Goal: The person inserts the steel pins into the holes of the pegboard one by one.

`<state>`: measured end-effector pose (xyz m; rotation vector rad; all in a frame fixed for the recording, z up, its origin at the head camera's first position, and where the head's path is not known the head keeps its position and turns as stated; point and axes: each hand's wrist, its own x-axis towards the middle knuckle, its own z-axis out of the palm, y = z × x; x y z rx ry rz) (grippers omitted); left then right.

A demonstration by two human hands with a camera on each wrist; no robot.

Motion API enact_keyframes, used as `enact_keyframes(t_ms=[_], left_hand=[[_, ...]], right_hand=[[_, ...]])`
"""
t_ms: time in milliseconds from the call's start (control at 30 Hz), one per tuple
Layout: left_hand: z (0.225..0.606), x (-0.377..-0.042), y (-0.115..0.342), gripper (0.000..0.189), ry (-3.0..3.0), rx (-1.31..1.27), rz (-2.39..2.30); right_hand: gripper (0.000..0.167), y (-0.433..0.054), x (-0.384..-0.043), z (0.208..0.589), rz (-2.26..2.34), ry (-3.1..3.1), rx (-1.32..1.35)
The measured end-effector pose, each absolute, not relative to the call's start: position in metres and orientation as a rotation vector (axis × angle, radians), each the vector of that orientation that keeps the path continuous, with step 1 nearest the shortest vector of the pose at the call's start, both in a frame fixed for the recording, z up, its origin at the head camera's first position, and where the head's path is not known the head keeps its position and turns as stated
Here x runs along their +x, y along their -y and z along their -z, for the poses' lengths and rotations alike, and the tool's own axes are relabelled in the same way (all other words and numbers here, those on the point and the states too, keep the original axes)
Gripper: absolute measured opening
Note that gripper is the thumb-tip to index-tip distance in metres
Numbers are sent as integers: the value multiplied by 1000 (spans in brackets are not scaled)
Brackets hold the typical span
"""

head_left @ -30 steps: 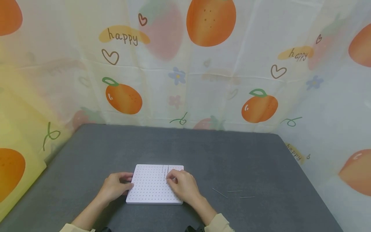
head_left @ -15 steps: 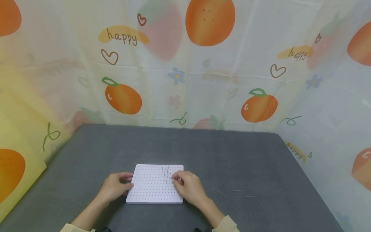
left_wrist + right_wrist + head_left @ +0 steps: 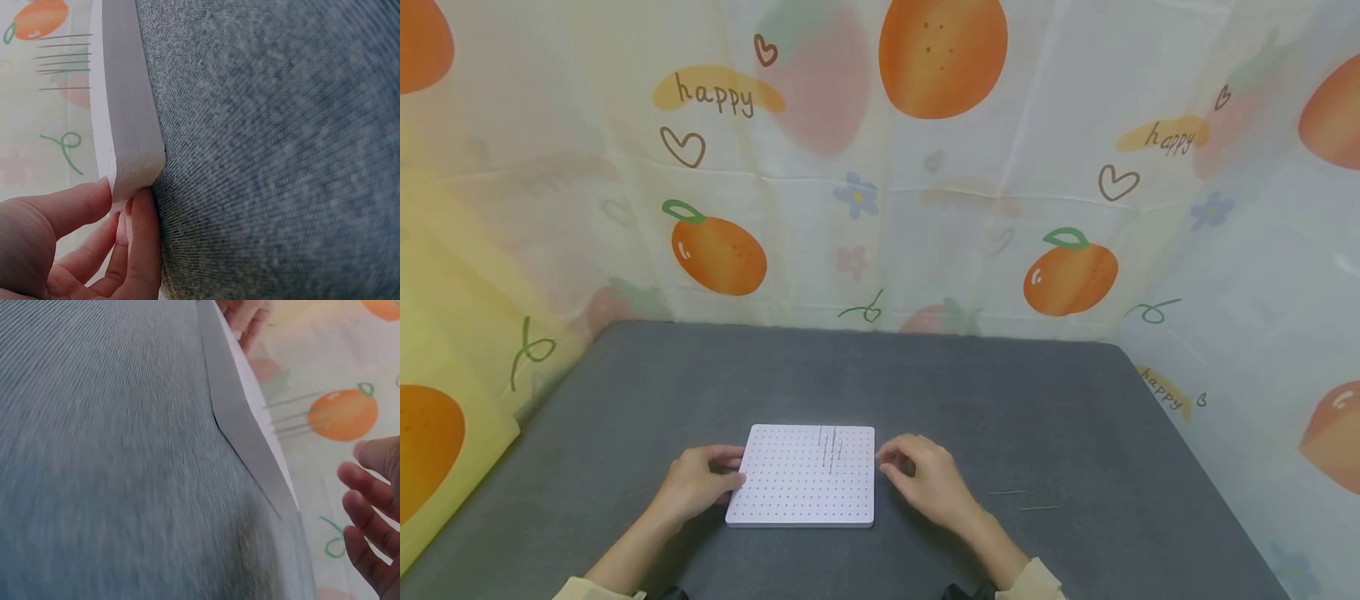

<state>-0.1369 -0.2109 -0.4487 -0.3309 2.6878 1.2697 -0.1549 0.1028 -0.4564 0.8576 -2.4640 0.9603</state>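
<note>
On to two loose rods (image 3: 1007, 492), nearest the right hand (image 3: 925, 479)!
Stretched left to right on the grey table (image 3: 1150, 467), well right of fingers loosely curled, with nothing visibly held. Just left of these, the pegboard (image 3: 790, 492) with upright rods (image 3: 64, 70), pinched at its left edge by the left hand (image 3: 696, 479).

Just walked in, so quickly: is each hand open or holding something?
Left hand: closed, pinching the white, rectangular, hole-dotted board by its edge.
Right hand: open, nothing visible in it.
</note>
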Motion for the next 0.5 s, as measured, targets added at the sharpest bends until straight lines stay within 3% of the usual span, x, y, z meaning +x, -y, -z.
enact_keyframes(t_ms=[500], left_hand=[[449, -137, 210, 41, -2695, -337, -1276]], right_hand=[[24, -156, -152, 450, -1001, 2411, 855]])
